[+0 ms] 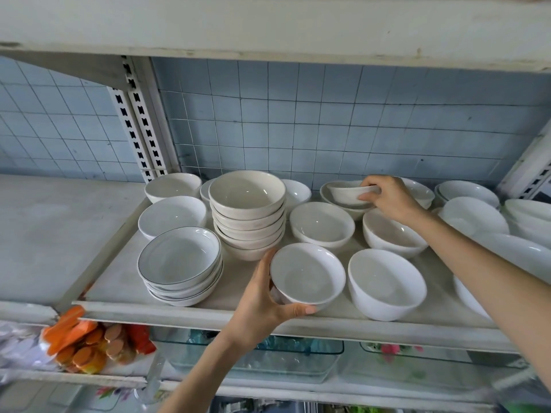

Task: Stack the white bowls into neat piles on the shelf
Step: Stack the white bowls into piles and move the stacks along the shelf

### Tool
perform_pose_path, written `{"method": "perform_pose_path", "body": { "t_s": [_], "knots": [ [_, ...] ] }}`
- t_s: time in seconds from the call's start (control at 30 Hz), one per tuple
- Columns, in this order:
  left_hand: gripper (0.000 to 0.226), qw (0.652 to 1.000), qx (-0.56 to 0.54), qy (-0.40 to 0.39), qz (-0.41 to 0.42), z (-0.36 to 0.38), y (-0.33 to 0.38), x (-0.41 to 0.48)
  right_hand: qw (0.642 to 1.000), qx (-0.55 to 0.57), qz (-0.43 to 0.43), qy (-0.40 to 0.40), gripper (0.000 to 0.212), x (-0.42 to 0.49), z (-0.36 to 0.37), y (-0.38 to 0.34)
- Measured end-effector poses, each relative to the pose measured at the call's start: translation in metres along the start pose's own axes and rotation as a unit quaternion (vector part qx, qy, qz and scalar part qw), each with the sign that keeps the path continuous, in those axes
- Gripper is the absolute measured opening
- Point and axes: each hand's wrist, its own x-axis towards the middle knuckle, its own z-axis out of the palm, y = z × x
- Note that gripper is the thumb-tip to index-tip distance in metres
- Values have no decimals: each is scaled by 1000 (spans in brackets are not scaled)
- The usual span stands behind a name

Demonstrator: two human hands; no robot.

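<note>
Many white bowls stand on the white shelf (190, 308). My left hand (265, 299) grips a white bowl (307, 274) at the shelf's front edge, thumb under its near side. My right hand (387, 198) holds a small tilted white bowl (348, 192) by its rim, over another bowl at the back. A tall pile of cream bowls (247, 213) rises in the middle. To its left is a low pile of dark-rimmed shallow bowls (179, 263). Single bowls (386, 283) sit loose around my hands.
A blue tiled wall (328, 120) backs the shelf and a slotted upright (140, 120) stands at the left. More white dishes (477, 216) crowd the right end. Below hang orange packets (83, 341) and clear glass trays (268, 362). An upper shelf (268, 25) runs overhead.
</note>
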Motion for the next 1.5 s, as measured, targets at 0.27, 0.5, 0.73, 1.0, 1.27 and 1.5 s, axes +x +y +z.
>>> {"method": "perform_pose_path", "body": {
  "t_s": [0.27,0.5,0.73,1.0,1.27,1.5],
  "knots": [
    [92,997,67,10,27,-5,10,-11,990,68,-18,118,16,-20,-19,-17],
    [103,987,136,38,72,-11,36,-28,976,180,-52,108,11,-71,-21,-50],
    [85,996,-32,-14,76,-7,68,-26,944,301,-131,37,14,-137,-16,-103],
    [87,990,-124,-14,73,-17,67,-36,936,303,-181,16,25,-176,17,-130],
    [97,992,-106,23,59,-49,55,-68,869,471,-33,-144,100,-189,47,-155],
    [103,995,-87,-37,24,-113,42,-106,850,478,-24,-221,90,-191,78,-191]
  ]
}}
